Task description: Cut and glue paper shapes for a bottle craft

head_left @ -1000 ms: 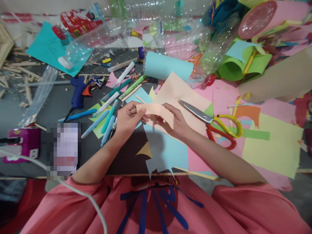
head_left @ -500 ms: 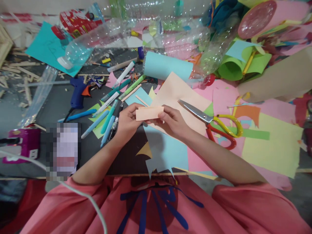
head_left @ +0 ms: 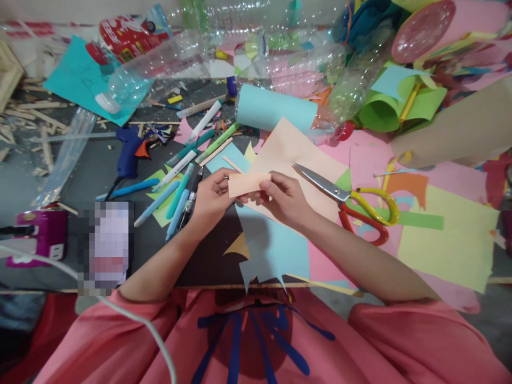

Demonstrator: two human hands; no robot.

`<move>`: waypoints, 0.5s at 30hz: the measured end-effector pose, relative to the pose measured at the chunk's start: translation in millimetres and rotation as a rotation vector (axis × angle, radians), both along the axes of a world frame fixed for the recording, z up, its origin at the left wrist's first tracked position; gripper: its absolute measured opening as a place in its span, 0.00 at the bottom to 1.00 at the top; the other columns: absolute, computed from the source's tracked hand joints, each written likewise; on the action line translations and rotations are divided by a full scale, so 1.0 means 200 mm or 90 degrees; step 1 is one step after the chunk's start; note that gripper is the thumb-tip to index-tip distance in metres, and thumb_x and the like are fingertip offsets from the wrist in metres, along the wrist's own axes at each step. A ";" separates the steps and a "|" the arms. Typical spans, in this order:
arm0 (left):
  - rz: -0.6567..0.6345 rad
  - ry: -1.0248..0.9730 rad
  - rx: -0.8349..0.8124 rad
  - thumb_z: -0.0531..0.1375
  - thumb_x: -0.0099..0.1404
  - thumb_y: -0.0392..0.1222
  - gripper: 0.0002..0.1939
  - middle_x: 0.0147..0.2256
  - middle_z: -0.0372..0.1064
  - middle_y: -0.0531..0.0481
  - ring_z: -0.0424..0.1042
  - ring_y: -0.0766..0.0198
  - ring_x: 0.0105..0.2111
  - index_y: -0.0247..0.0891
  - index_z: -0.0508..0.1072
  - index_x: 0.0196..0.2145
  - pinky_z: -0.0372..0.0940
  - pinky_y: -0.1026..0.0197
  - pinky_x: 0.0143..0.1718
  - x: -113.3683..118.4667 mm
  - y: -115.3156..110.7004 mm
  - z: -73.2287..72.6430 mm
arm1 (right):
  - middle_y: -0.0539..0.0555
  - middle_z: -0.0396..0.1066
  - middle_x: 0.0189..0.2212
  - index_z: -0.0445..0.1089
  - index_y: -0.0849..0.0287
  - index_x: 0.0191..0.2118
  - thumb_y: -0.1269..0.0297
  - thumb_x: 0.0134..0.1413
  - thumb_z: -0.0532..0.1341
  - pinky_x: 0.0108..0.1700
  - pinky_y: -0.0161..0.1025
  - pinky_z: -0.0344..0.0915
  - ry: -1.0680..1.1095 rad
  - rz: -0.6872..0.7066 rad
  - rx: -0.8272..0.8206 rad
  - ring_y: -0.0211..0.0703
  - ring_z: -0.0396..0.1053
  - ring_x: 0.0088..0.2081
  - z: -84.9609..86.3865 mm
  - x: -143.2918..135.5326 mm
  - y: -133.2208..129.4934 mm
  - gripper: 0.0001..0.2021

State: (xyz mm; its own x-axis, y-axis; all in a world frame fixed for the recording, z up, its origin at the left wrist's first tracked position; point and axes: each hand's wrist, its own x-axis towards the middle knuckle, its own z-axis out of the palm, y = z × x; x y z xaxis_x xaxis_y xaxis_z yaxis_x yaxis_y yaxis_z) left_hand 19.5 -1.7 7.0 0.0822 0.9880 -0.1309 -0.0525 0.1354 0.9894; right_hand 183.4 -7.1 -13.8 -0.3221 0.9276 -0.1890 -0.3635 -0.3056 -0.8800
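Note:
Between my two hands is a small peach paper strip (head_left: 247,185), held level above the table. My left hand (head_left: 214,194) is closed on its left end, the fingers curled behind. My right hand (head_left: 286,198) pinches the right end, with the thumb on the front and the other fingers behind, partly hidden. Beneath and behind them lies a larger peach paper sheet (head_left: 286,146). Scissors (head_left: 340,194) with yellow and red handles rest on that sheet, right of my right hand. A light blue paper sheet (head_left: 276,245) lies under my wrists.
Several markers (head_left: 178,197) lie left of my left hand, near a blue glue gun (head_left: 127,152). A phone (head_left: 108,240) and a purple box (head_left: 42,237) are at the left. A bottle wrapped in blue paper (head_left: 276,109) and clear plastic bottles (head_left: 176,56) stretch across the back.
The paper strip has shifted slightly to the right and tilted a little, its right end higher. My right thumb stays on it, and both hands have barely moved.

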 end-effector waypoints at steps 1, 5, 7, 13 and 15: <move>-0.002 -0.004 -0.004 0.70 0.48 0.47 0.16 0.18 0.71 0.56 0.73 0.66 0.18 0.38 0.69 0.28 0.69 0.66 0.21 0.00 0.00 0.00 | 0.46 0.67 0.22 0.68 0.58 0.28 0.48 0.50 0.67 0.29 0.34 0.63 -0.002 -0.004 -0.004 0.32 0.64 0.24 0.00 0.00 0.00 0.18; -0.004 -0.013 -0.019 0.69 0.52 0.51 0.17 0.18 0.69 0.55 0.73 0.65 0.18 0.38 0.68 0.28 0.70 0.64 0.21 0.00 0.00 0.01 | 0.46 0.68 0.22 0.66 0.58 0.26 0.48 0.50 0.67 0.28 0.33 0.63 -0.005 -0.023 -0.012 0.31 0.65 0.23 0.00 0.00 0.00 0.18; -0.006 -0.019 -0.018 0.66 0.55 0.52 0.16 0.20 0.70 0.54 0.74 0.63 0.20 0.38 0.69 0.29 0.71 0.63 0.22 -0.01 0.00 0.01 | 0.46 0.68 0.22 0.65 0.58 0.26 0.47 0.49 0.67 0.27 0.33 0.62 -0.011 -0.031 -0.016 0.31 0.65 0.23 0.00 0.00 0.00 0.19; 0.004 -0.026 -0.022 0.63 0.57 0.49 0.12 0.24 0.73 0.51 0.76 0.62 0.23 0.38 0.72 0.29 0.73 0.61 0.25 -0.02 0.01 -0.02 | 0.44 0.64 0.19 0.64 0.57 0.25 0.46 0.50 0.66 0.28 0.34 0.62 -0.043 -0.035 0.004 0.32 0.66 0.22 -0.02 0.01 0.00 0.20; 0.014 -0.002 -0.020 0.64 0.57 0.49 0.12 0.22 0.71 0.52 0.77 0.61 0.24 0.37 0.72 0.29 0.74 0.61 0.25 -0.02 0.01 -0.01 | 0.44 0.64 0.19 0.63 0.57 0.25 0.46 0.51 0.66 0.28 0.34 0.62 -0.049 -0.034 0.009 0.32 0.66 0.23 -0.02 0.01 0.00 0.20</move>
State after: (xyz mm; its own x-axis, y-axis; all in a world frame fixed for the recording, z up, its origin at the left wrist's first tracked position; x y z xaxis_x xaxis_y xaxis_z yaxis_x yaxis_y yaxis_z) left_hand 16.5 -0.3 5.1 0.0608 0.9850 -0.1614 -0.0585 0.1649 0.9846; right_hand 185.9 -6.6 -17.4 -0.2571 0.9460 -0.1977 -0.3100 -0.2745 -0.9102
